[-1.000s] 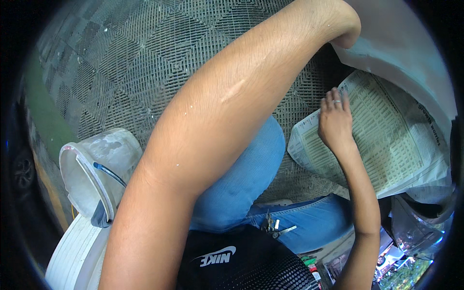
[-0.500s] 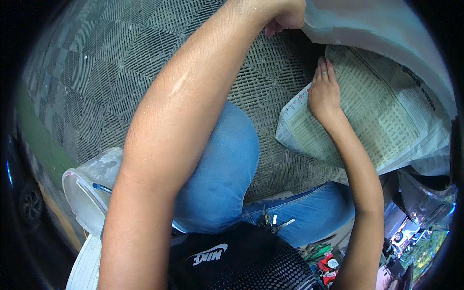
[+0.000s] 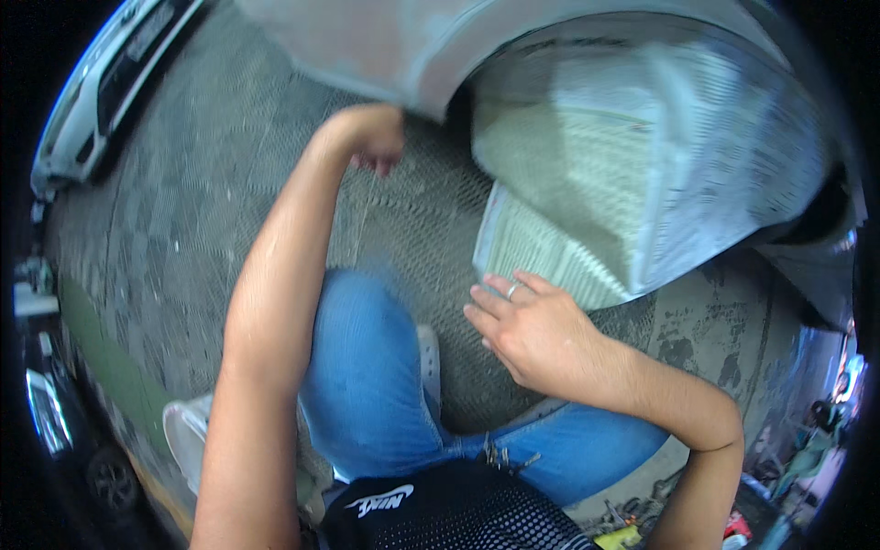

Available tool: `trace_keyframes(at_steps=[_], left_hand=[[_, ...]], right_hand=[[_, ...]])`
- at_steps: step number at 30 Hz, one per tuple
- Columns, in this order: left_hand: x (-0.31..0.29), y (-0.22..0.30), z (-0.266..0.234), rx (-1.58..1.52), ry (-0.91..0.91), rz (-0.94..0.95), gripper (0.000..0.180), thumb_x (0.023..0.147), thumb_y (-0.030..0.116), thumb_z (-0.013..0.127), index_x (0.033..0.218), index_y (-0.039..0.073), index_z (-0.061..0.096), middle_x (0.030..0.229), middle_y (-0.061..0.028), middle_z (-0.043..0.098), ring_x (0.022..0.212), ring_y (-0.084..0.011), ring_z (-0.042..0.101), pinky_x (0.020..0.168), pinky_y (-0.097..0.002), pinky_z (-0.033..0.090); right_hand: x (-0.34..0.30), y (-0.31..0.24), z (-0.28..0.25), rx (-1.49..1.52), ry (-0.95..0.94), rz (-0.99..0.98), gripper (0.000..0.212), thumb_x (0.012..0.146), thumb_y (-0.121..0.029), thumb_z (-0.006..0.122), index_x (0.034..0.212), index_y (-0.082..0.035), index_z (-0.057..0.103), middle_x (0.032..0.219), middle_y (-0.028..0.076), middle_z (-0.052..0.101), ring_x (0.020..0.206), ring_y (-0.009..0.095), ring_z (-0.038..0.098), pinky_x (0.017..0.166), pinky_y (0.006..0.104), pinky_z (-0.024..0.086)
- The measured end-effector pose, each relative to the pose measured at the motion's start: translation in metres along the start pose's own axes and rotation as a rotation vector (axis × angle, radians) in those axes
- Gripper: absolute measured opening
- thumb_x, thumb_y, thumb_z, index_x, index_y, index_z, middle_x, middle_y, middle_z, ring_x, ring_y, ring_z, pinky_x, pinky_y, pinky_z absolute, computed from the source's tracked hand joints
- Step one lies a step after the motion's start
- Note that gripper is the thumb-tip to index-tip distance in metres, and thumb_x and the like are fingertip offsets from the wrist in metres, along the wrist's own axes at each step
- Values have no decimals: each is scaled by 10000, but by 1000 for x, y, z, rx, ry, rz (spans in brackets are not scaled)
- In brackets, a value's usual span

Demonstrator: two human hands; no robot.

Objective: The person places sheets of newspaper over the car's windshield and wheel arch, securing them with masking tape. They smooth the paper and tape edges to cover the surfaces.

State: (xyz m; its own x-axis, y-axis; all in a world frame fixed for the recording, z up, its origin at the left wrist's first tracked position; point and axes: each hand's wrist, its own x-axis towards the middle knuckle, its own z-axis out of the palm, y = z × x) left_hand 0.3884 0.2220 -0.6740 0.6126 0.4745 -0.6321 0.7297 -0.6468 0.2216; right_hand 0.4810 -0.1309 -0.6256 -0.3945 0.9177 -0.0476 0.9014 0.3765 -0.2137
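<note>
With right hand (image 3: 541, 339) slightly spread at lower edge of newspaper (image 3: 587, 174), beneath arched car panel (image 3: 367, 41); with left hand (image 3: 374, 137) curled near same panel, impossible to tell whether holding anything; might tear if pulled by one corner.

Passage over flr mat (image 3: 435, 215) betw. L hand (image 3: 374, 144) & R hand (image 3: 536, 332); obstr.: car panel (image 3: 367, 41) far, newspaper (image 3: 587, 170) far R, knee (image 3: 359, 321) near L.

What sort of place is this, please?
Probably a car body workshop: a grey, patchily coloured metal-like car panel with a curved wheel arch, pale printed newspaper sheets across that arch, and another, dark-coloured car at the left edge.
</note>
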Motion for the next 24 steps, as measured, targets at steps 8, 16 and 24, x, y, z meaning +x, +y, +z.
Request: trace_keyframes(at_steps=[8,16,24], left_hand=[[8,28,7,-29,-98,-51,204,894,172,691,938,-2,788,870,-83,798,719,-202,735,612,-359,620],[-6,42,5,-92,-13,-62,298,751,22,807,1029,-61,738,880,-140,775,791,-248,759,617,-385,631],[-13,63,1,-139,53,-80,248,764,15,777,991,-72,732,814,-118,765,784,-240,769,613,-380,640]], right_hand=[[-66,40,-68,109,796,226,205,901,-85,719,1097,-26,736,1112,140,748,1074,299,715,923,405,562],[-121,108,-122,-146,1395,411,96,906,-60,723,997,-30,719,1013,115,727,968,314,686,874,398,531],[-151,166,-123,-122,1713,751,540,888,-304,814,1274,16,613,1252,182,631,1238,340,548,1074,468,423]])
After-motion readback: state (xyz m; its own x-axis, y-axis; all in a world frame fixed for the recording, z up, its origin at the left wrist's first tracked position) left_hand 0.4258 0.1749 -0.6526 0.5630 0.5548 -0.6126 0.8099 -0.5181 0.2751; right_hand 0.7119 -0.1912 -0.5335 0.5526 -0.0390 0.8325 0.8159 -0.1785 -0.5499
